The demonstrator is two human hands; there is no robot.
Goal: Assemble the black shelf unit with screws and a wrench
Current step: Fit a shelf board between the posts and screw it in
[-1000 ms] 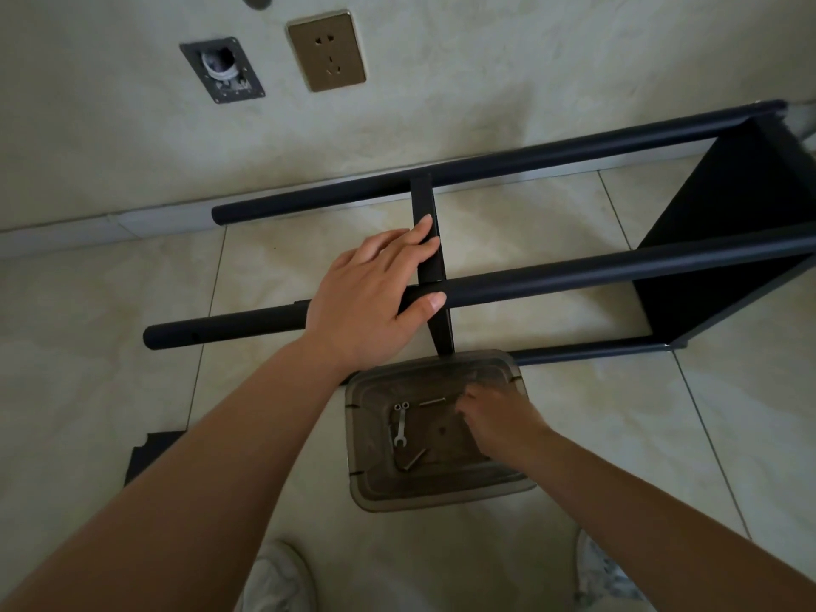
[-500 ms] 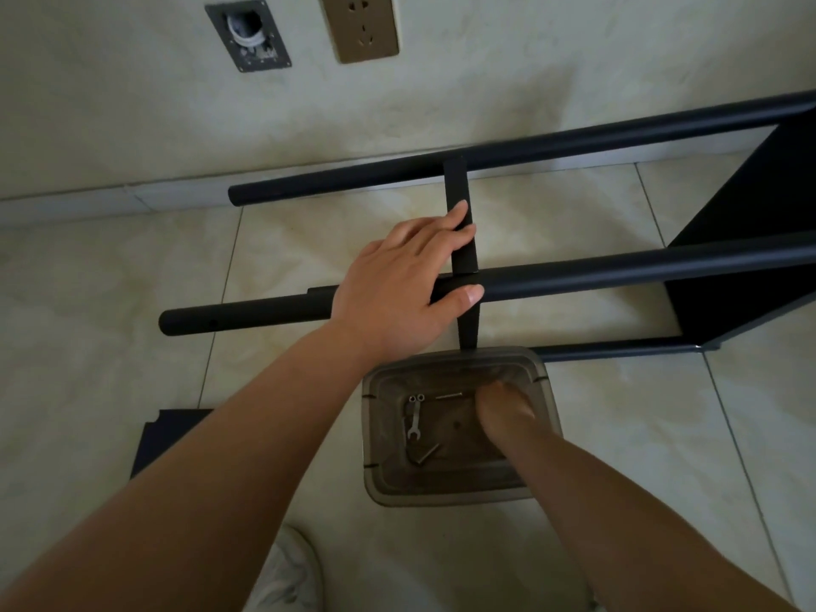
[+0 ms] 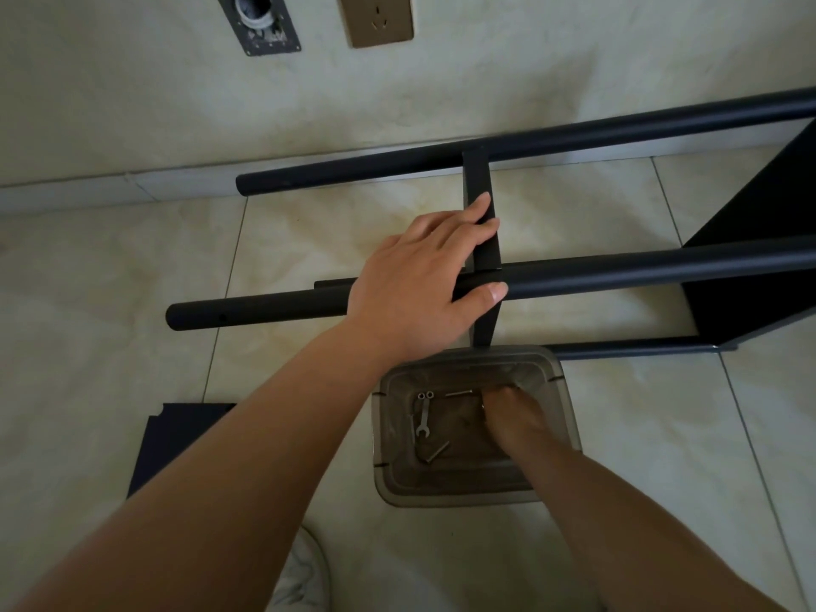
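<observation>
The black shelf unit [image 3: 640, 276] lies on its side on the tiled floor, its round posts running left to right. My left hand [image 3: 424, 284] grips the near post where a flat black crossbar [image 3: 479, 183] meets it, fingers over the bar and thumb under the post. My right hand [image 3: 514, 417] reaches down into a translucent grey plastic bin [image 3: 561, 390] in front of the frame. Its fingers are curled low in the bin; whether they hold anything is hidden. A small silver wrench [image 3: 424, 417] and a loose screw [image 3: 437, 451] lie on the bin's bottom, left of that hand.
A flat black shelf panel [image 3: 172, 439] lies on the floor at the left, partly under my left forearm. The wall with a socket plate [image 3: 377, 17] and an open pipe fitting [image 3: 260, 19] runs close behind the frame. My shoe [image 3: 300, 576] shows at the bottom.
My right hand has pushed deeper into the bin. My left hand keeps its grip on the post. The camera has moved forward a little.
</observation>
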